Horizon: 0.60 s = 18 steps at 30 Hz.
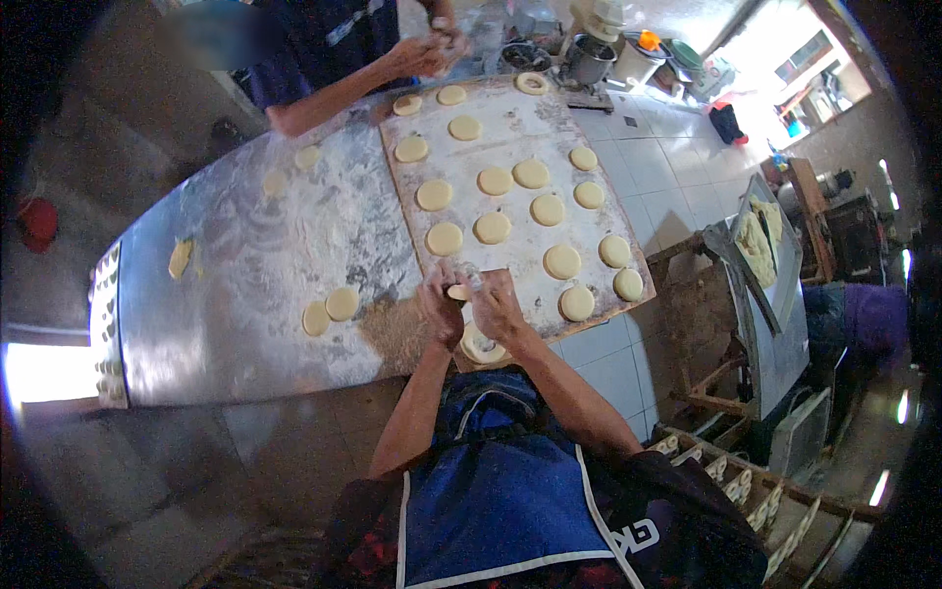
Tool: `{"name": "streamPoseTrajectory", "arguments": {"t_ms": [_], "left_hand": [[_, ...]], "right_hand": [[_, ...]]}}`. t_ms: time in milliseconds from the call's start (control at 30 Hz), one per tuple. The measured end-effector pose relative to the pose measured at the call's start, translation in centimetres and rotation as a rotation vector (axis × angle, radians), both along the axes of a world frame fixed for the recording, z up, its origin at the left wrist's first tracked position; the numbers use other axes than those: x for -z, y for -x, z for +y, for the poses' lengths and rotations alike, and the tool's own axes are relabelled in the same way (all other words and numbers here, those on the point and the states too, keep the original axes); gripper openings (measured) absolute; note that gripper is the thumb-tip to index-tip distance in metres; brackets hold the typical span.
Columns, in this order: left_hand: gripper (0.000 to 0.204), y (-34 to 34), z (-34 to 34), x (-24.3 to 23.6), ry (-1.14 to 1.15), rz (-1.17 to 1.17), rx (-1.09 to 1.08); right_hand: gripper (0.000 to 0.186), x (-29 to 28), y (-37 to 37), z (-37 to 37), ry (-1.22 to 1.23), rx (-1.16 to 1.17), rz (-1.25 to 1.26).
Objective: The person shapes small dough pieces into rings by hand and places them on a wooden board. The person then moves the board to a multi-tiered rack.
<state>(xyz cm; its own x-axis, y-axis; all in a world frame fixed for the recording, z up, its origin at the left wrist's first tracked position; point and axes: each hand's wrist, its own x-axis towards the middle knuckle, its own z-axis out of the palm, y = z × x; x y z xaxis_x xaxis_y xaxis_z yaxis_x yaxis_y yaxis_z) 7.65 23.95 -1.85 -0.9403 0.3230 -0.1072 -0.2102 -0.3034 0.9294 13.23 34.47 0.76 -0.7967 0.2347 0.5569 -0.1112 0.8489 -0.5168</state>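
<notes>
Above the board (530,128), both hands (496,309) together pinch a small dough piece (458,292), which could tear if pulled unevenly.

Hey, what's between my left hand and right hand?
In the head view, a small piece of pale dough shows between your left hand and right hand.

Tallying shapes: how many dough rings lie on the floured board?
2 visible: one dough ring at the board's far edge, another at its near edge, partly beneath the right hand; more may be hidden.
</notes>
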Motion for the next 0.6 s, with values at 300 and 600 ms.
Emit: {"name": "streamPoseTrajectory", "arguments": {"t_ms": [300, 600], "left_hand": [[0.032, -1.9, 0.6, -0.2, -0.207, 0.173, -0.276], [0.033, -2.7, 1.3, 1.6, -0.303, -0.111, -0.067]], "right_hand": [[0.025, 0.4, -1.8, 0.9, 0.302, -0.252, 0.142], [0.043, -0.3, -3.6, 0.7, 0.505, -0.233, -0.074]]}}
